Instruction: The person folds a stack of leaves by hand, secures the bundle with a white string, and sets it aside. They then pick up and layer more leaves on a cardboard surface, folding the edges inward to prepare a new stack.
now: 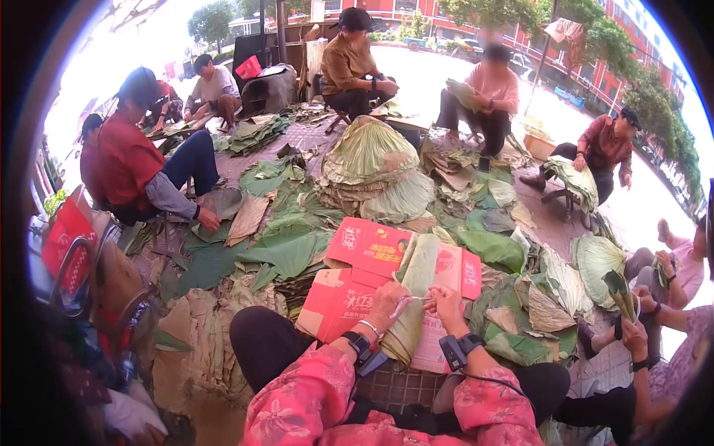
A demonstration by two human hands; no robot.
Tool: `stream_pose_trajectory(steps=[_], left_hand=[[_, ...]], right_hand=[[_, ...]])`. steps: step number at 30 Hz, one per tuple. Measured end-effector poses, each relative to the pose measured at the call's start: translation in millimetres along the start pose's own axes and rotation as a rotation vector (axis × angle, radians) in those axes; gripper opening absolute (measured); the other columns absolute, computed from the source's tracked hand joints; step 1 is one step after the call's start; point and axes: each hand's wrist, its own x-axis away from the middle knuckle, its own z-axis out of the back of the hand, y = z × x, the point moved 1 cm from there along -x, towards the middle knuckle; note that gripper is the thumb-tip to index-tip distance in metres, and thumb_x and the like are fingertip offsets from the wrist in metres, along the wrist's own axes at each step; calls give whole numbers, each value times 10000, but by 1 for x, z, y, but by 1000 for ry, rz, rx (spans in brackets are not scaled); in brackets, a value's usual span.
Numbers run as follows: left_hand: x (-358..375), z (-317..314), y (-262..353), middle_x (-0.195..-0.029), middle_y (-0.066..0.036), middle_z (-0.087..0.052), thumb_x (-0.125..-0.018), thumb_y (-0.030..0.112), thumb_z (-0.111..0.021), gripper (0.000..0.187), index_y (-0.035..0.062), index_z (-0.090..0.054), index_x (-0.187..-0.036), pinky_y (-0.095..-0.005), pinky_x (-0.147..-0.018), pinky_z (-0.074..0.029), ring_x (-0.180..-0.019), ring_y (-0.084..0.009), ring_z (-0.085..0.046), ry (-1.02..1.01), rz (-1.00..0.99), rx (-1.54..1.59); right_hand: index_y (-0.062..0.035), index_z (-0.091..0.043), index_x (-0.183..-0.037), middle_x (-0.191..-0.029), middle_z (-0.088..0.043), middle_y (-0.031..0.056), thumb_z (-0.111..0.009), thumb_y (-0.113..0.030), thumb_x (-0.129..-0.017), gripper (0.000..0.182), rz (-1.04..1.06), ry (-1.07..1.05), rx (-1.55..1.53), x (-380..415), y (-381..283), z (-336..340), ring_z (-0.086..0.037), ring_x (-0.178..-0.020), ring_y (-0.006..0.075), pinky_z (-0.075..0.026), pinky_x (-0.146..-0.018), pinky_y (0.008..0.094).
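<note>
Across my lap lies a flattened red cardboard box point(338, 297) with yellow and white print. On it rests a long folded bundle of large green-brown leaves point(420, 264), slanting from upper right to lower left. My left hand point(389, 305) is closed at the bundle's left side, and my right hand point(446, 306) is closed at its right side. A thin pale string point(418, 298) runs across the bundle between the two hands, pinched in the fingers of each. The ends of the string are hidden in the fingers.
Ahead stands a tall stack of big flat leaves point(372, 160). Loose green leaves point(286, 253) and dry brown leaves point(212, 334) cover the ground around me. Several people sit around, some handling leaves; one at right holds a folded leaf bundle point(621, 296). Bags point(71, 230) stand at left.
</note>
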Motion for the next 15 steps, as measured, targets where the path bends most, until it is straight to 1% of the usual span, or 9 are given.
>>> stream_pose_trajectory(steps=[3, 6, 9, 12, 15], left_hand=[[7, 6, 3, -732, -68, -508, -730, 201, -647, 123, 95, -591, -705, -402, -680, -402, -808, -263, -517, -49, 72, -39], [8, 8, 6, -727, -72, -507, -727, 206, -652, 149, 86, -571, -689, -409, -677, -409, -795, -270, -516, -58, 147, -62], [2, 10, 0, -712, -103, -522, -709, 185, -667, 157, 60, -574, -685, -402, -674, -426, -758, -292, -532, -165, 228, -43], [-4, 12, 0, -713, -101, -523, -699, 154, -660, 151, 47, -557, -672, -390, -694, -428, -789, -288, -524, -227, 249, -25], [-11, 15, 7, -718, -88, -537, -682, 128, -642, 157, 37, -530, -618, -377, -700, -431, -813, -281, -514, -160, -30, -3]], right_hand=[[10, -614, -941, -666, -608, 71, -534, -129, -866, 177, 70, 176, 276, 1, 11, 13, -542, -430, 107, -417, -372, 237], [3, -635, -882, -616, -595, 62, -539, -134, -859, 169, 88, 208, 348, -5, 29, 19, -530, -412, 103, -406, -367, 244], [-40, -651, -845, -584, -603, 88, -557, -179, -847, 168, 151, 268, 500, -16, 41, 21, -562, -441, 151, -435, -439, 303], [-2, -642, -892, -601, -601, 66, -555, -146, -845, 175, 157, 279, 479, -16, 42, 20, -540, -412, 120, -424, -390, 262], [-13, -648, -893, -592, -599, 73, -556, -157, -843, 178, 220, 311, 559, -17, 45, 21, -546, -407, 128, -434, -405, 278]])
